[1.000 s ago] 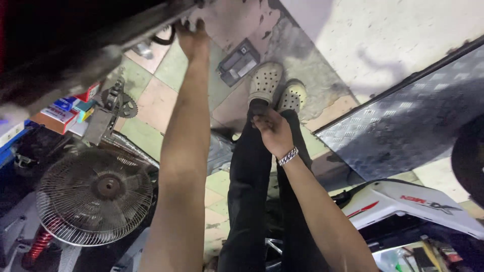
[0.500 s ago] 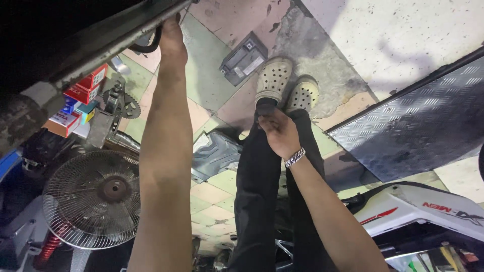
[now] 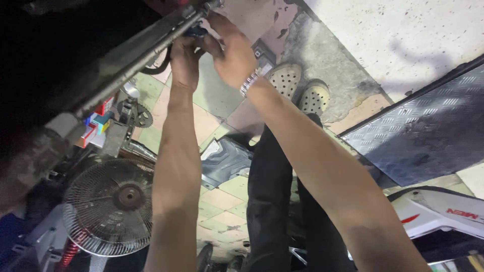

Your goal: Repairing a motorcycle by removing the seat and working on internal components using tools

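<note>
Both my hands are raised to a long grey metal bar (image 3: 136,55) that runs across the upper left. My left hand (image 3: 184,63) is closed around a small dark part (image 3: 194,31) just under the bar, where a black curved hose (image 3: 154,68) hangs. My right hand (image 3: 229,50), with a metal bracelet at the wrist, meets it from the right, its fingers curled on the same dark part and touching the bar's edge. The part itself is mostly hidden by my fingers.
Below are my black trousers (image 3: 269,201) and beige perforated clogs (image 3: 285,80) on a tiled floor. A round wire-guard fan (image 3: 108,206) sits lower left, a grey plastic panel (image 3: 222,161) beside my leg, a checker-plate ramp (image 3: 423,136) right, a white body panel (image 3: 438,216) lower right.
My right hand has risen from my knee up to the bar beside my left hand. The view has moved closer to the bar.
</note>
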